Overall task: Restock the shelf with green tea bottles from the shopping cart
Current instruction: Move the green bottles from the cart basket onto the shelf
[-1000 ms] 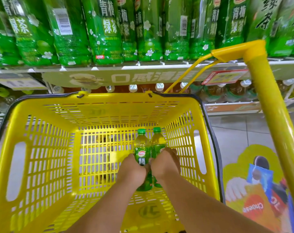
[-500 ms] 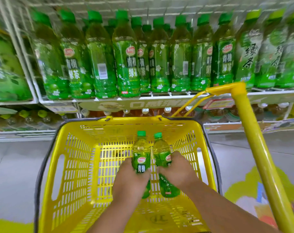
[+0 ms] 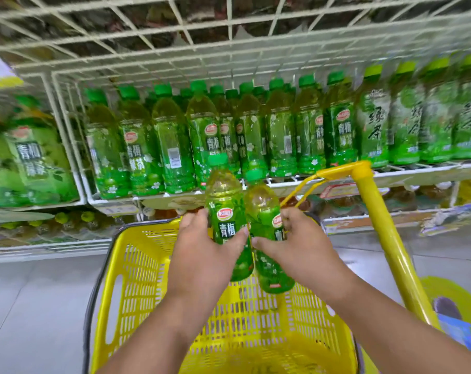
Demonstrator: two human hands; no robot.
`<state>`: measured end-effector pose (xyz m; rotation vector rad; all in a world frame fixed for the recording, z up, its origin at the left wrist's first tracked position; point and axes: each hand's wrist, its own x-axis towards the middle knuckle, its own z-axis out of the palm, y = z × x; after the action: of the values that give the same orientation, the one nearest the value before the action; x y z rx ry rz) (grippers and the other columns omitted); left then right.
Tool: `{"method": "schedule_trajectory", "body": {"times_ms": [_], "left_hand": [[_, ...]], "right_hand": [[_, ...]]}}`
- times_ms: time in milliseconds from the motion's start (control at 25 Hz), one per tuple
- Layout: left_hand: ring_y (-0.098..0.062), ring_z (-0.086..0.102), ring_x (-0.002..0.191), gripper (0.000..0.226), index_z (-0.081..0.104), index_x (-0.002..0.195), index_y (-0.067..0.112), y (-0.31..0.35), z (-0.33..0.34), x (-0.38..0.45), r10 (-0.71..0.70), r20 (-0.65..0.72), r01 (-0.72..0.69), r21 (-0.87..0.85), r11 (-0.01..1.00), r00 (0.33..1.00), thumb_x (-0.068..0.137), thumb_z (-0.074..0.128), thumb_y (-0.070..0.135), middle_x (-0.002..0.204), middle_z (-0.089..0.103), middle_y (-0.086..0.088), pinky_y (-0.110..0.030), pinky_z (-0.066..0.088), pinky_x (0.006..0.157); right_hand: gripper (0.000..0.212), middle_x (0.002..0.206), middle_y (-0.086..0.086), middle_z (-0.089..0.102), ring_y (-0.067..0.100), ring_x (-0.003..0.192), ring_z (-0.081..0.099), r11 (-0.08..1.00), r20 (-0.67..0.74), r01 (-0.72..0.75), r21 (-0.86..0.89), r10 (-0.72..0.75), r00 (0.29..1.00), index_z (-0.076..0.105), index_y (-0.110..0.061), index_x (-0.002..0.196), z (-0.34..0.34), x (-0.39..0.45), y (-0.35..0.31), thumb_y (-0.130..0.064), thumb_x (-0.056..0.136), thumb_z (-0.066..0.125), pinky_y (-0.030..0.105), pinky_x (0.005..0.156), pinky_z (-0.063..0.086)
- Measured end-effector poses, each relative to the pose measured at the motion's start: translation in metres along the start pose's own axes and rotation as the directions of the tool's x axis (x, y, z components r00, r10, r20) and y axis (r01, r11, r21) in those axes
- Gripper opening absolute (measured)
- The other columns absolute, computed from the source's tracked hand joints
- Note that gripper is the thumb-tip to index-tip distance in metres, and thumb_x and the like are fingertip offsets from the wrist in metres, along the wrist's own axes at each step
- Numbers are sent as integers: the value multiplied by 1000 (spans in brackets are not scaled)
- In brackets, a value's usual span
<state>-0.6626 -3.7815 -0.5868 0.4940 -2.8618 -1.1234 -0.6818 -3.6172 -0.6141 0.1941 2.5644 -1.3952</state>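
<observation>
My left hand [image 3: 204, 255] grips one green tea bottle [image 3: 224, 209] around its label, and my right hand [image 3: 301, 247] grips a second green tea bottle [image 3: 264, 209] beside it. Both bottles are upright, side by side and touching, lifted above the yellow shopping cart basket [image 3: 137, 265]. Their green caps reach the level of the white wire shelf [image 3: 288, 183]. That shelf holds a row of several matching green tea bottles [image 3: 175, 141]. The basket floor below my hands looks bare.
The cart's yellow handle post [image 3: 382, 233] rises at the right, close to my right forearm. A wire grid shelf [image 3: 229, 41] hangs overhead. Larger green bottles [image 3: 32, 163] fill the left bay, other green tea bottles [image 3: 406, 117] the right. Grey tiled floor [image 3: 34, 306] lies at the left.
Both hands have lifted the two bottles up out of the basket toward the shelf. The view has tilted upward, so the overhead wire grid now shows.
</observation>
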Motion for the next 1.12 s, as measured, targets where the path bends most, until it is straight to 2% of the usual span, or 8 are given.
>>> {"method": "schedule_trajectory", "body": {"times_ms": [80,160,360,440,600,840,1000,1120], "left_hand": [[-22,56,104,59,62,118,15,16,-4,20,36,-25,-35,50,998,999,77,72,57,113,53,-3,-31,45,84],[-29,56,111,68,59,125,8,33,-7,41,15,-24,-13,78,997,1000,80,70,57,122,51,-11,-41,48,93],[-31,63,92,59,60,115,12,66,-15,84,42,-60,-33,140,990,997,80,71,58,117,48,-7,-38,52,73],[-31,62,89,60,59,113,11,76,-12,98,22,-68,-9,182,983,997,80,71,59,117,46,-6,-36,45,66],[-32,62,88,64,60,118,8,91,0,117,-34,-61,47,222,974,998,80,71,58,131,47,-12,-34,41,64],[-15,41,48,51,49,68,13,97,17,131,-70,-104,93,240,966,992,79,75,56,66,44,1,-25,28,44],[-29,63,82,56,54,118,7,93,27,136,31,-118,5,288,957,993,82,77,44,123,49,-11,-31,42,66],[-37,64,101,60,46,130,7,87,32,135,98,-127,-49,339,939,987,86,74,39,145,37,-15,-38,45,68]], "right_hand": [[38,68,-29,59,-16,61,53,998,-112,61,-23,-63,992,50,-33,75,-16,15,-24,-44,65,85,7,53,39],[42,59,-13,52,-18,60,49,993,-199,108,-52,-116,973,46,-31,75,-32,33,-46,-45,65,85,6,52,36],[42,78,-11,55,-3,66,56,994,-203,63,-93,-81,976,53,-23,90,-56,83,-76,-45,71,83,12,50,36],[52,97,0,61,15,82,60,991,-211,13,-134,-42,977,59,-15,104,-58,97,-80,-51,72,81,26,58,40],[67,119,7,61,26,98,63,988,-236,-60,-142,25,971,61,-11,121,-58,113,-85,-55,73,78,31,71,49],[56,92,9,64,22,70,63,994,-275,-45,-97,16,961,62,-10,108,-50,130,-83,-47,71,82,33,60,55],[53,69,-3,55,15,58,60,995,-287,-35,-92,7,958,61,-9,110,-45,141,-73,-44,76,81,29,51,49],[62,101,8,61,24,75,67,986,-283,-19,-166,-29,959,61,-9,120,-40,146,-67,-50,77,78,28,63,50]]}}
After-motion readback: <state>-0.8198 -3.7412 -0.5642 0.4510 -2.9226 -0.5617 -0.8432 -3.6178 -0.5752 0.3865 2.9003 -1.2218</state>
